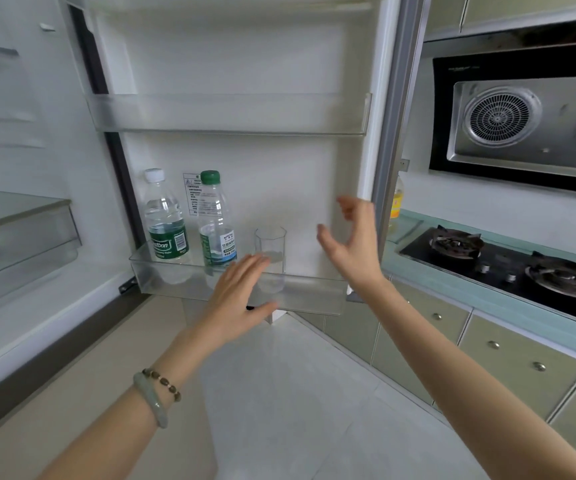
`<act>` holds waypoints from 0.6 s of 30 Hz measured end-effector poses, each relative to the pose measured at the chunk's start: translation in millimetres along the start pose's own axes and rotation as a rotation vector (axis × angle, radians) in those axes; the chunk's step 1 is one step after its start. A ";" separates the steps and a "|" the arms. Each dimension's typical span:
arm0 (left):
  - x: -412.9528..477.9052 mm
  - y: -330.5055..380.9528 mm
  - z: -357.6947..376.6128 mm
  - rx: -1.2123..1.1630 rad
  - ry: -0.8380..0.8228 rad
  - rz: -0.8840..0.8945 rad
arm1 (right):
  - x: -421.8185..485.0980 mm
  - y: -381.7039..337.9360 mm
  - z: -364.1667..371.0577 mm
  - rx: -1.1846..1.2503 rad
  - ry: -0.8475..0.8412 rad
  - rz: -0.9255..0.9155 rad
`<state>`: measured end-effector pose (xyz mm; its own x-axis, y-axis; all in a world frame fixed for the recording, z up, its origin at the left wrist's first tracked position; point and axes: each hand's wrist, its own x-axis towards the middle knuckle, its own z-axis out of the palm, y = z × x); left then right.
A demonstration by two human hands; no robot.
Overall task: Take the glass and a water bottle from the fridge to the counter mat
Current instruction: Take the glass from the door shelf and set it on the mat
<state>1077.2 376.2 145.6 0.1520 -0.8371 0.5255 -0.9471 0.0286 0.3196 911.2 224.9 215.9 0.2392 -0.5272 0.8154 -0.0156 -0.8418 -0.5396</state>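
Clear glass [270, 252] stands in the fridge door's lowest shelf [314, 297] beside two water bottles [189, 223]; my left hand [236, 299] and right hand [355, 244] reach in, spread and empty, one for each.

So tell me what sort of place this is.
A home kitchen, most likely: an open fridge door shelf holding water bottles, a gas hob set in the counter, and an extractor hood above it.

Home kitchen: fridge door [231, 188], gas hob [508, 268].
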 end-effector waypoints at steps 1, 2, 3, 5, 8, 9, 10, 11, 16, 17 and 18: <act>4.0 -0.9 -5.0 -0.097 0.038 -0.064 | -0.3 -3.3 10.3 0.007 -0.101 0.044; 9.0 -2.6 -11.3 -0.158 0.067 -0.134 | 0.2 -4.7 21.3 0.007 -0.207 0.119; 14.5 -5.2 -17.9 -0.162 0.092 -0.191 | 1.1 -4.1 32.2 -0.004 -0.306 0.207; 24.6 -10.6 -29.6 -0.081 0.104 -0.248 | 3.6 0.5 51.8 -0.033 -0.446 0.374; 33.5 -14.6 -38.7 -0.002 0.006 -0.269 | 8.6 8.9 73.9 -0.102 -0.560 0.526; 34.8 -15.4 -39.0 0.019 -0.028 -0.271 | 9.9 11.8 79.6 -0.132 -0.589 0.549; 35.6 -16.3 -38.6 0.040 -0.052 -0.270 | 10.9 14.3 85.2 -0.149 -0.610 0.570; 36.0 -16.4 -37.8 0.055 -0.065 -0.266 | 11.7 16.5 89.5 -0.150 -0.624 0.597; 30.2 -20.0 -31.8 0.076 -0.109 -0.238 | 13.1 22.7 101.9 -0.126 -0.617 0.696; 28.9 -20.4 -30.4 0.078 -0.107 -0.228 | 13.7 23.0 101.9 -0.120 -0.606 0.704; 27.6 -21.5 -29.0 0.083 -0.107 -0.221 | 13.8 23.2 102.4 -0.120 -0.594 0.707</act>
<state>1109.9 368.4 176.1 0.3310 -0.8713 0.3624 -0.9149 -0.2022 0.3495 1013.6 209.9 193.1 0.5931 -0.8038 0.0463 -0.4399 -0.3717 -0.8175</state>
